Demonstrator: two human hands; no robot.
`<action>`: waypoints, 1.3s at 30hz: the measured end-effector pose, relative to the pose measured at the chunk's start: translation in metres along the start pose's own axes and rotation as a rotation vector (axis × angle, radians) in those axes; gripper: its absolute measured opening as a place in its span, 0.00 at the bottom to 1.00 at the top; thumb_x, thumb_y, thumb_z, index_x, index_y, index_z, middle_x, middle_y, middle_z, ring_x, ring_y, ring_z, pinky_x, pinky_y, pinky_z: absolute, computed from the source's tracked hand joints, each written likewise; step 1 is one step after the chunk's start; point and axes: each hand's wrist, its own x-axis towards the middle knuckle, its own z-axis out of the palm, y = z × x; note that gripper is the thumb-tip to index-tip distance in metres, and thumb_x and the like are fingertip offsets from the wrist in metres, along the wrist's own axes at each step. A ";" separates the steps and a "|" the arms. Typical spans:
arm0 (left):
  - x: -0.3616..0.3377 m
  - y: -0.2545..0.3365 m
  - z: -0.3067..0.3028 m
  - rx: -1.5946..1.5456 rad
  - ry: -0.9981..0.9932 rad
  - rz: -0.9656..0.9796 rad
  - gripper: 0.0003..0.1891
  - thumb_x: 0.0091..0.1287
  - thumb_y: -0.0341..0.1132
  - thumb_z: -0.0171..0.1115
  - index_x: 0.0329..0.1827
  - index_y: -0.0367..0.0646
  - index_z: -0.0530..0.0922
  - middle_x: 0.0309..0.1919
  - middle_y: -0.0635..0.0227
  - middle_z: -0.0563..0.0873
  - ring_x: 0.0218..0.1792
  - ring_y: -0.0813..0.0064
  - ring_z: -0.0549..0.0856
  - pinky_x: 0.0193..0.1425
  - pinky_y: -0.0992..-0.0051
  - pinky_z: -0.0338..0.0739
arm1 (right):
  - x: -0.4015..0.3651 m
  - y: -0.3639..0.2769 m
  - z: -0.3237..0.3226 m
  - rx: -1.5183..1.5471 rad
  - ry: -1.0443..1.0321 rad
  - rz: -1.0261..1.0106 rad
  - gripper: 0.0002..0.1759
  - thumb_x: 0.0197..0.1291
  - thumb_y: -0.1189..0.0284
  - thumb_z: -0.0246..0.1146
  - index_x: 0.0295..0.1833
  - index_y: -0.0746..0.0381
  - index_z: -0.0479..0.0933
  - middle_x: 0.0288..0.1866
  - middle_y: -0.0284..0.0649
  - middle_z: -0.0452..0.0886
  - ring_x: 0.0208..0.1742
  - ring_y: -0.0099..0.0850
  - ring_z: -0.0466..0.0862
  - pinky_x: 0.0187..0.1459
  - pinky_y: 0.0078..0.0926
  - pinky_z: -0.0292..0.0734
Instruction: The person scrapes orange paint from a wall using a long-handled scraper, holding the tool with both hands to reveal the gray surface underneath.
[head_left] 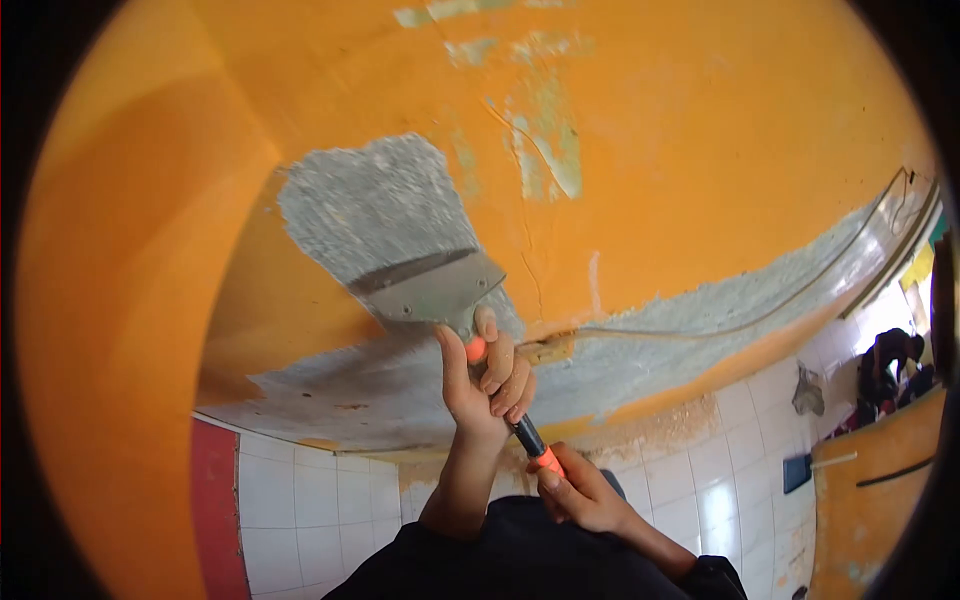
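A long-handled wall scraper (428, 290) has its wide metal blade against the orange wall (680, 170), over a stripped grey patch (375, 205). My left hand (487, 380) grips the scraper near its head, thumb and fingers around the orange and black neck. Lower down, my right hand (580, 490) is closed around the orange end of the same handle. The handle slants from the blade down to the right. Pale greenish spots of bared wall (545, 140) show above the blade.
A cable (690, 336) runs along the lower wall to the right. White floor tiles (690, 470) bear scraped debris by the wall's foot. At right are a blue dustpan (797, 474), a grey bag (808, 392) and dark items (885, 370). A red panel (217, 500) stands lower left.
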 end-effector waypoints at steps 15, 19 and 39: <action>-0.076 -0.078 -0.083 0.429 0.515 -0.232 0.29 0.65 0.73 0.39 0.36 0.55 0.66 0.14 0.82 0.57 0.11 0.87 0.53 0.14 0.82 0.50 | -0.009 0.170 -0.050 -0.280 0.356 0.058 0.22 0.72 0.55 0.50 0.38 0.64 0.72 0.20 0.33 0.73 0.22 0.23 0.76 0.26 0.26 0.71; -0.077 -0.084 -0.085 0.494 0.562 -0.225 0.30 0.64 0.74 0.40 0.34 0.54 0.64 0.13 0.83 0.56 0.11 0.87 0.53 0.14 0.82 0.48 | -0.009 0.170 -0.052 -0.335 0.379 0.116 0.21 0.72 0.55 0.51 0.37 0.63 0.73 0.19 0.33 0.72 0.23 0.22 0.74 0.27 0.24 0.68; -0.076 -0.085 -0.080 0.440 0.633 -0.238 0.30 0.64 0.74 0.39 0.32 0.55 0.63 0.12 0.82 0.55 0.10 0.86 0.52 0.12 0.81 0.47 | -0.015 0.149 -0.040 -0.602 0.477 0.010 0.21 0.72 0.58 0.51 0.35 0.65 0.73 0.18 0.37 0.69 0.20 0.25 0.69 0.25 0.28 0.67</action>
